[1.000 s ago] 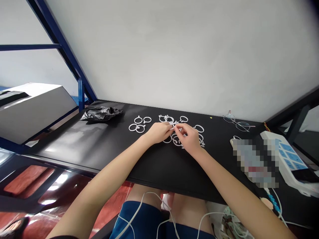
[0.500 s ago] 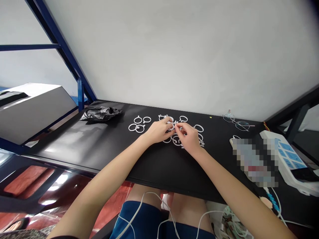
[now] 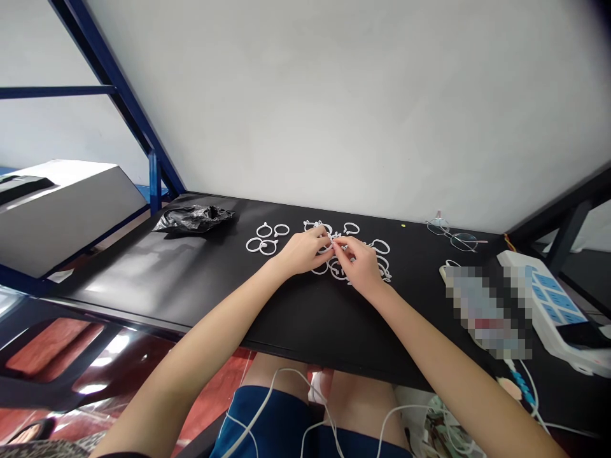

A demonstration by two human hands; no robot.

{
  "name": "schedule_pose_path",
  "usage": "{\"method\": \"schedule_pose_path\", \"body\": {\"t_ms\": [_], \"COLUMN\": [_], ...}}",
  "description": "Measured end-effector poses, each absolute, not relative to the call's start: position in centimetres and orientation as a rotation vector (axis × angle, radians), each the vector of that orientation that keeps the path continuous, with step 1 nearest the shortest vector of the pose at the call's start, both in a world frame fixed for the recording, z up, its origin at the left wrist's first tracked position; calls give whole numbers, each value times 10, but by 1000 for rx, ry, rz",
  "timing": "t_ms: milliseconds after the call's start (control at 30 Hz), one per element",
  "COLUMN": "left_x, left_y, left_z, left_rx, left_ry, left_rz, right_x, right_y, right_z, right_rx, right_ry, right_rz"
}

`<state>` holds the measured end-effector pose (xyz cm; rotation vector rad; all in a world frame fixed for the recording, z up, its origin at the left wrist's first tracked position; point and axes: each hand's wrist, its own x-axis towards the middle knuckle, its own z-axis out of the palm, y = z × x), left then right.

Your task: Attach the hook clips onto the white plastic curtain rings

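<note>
Fingers of my left hand [image 3: 305, 252] pinch a small white plastic ring [image 3: 330, 238] over the middle of the table. My right hand [image 3: 361, 262] meets it from the right, thumb and index finger closed on the same ring. The fingers partly cover it, so its exact shape there is hard to make out. More white rings [image 3: 387, 247] with small knobs or eyelets lie under and around both hands, some overlapping. A separate group of rings [image 3: 275, 229] rests left of my left hand.
On the black table [image 3: 143, 273], a crumpled black plastic bag [image 3: 195, 219] lies at the left. Eyeglasses [image 3: 463, 242], a blurred-out phone [image 3: 487, 312] and a white power strip [image 3: 548, 305] are at the right. A pale wall [image 3: 334, 114] rises behind. White cables hang below the front edge.
My right fingertips have shifted slightly left, closer to my left fingertips. The loose rings and other objects stay where they were.
</note>
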<state>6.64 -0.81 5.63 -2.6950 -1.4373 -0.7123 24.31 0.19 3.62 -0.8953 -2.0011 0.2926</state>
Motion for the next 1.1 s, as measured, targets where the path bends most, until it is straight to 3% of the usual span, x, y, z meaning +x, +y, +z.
{"method": "schedule_pose_path", "body": {"t_ms": [1100], "left_x": [65], "left_y": [-3], "left_z": [51], "left_rx": [-2614], "left_ry": [-1638], "left_rz": [-525], "right_x": [243], "right_y": [3], "right_z": [37], "right_rx": [-987], "right_ry": [-2008], "right_rz": [267]}}
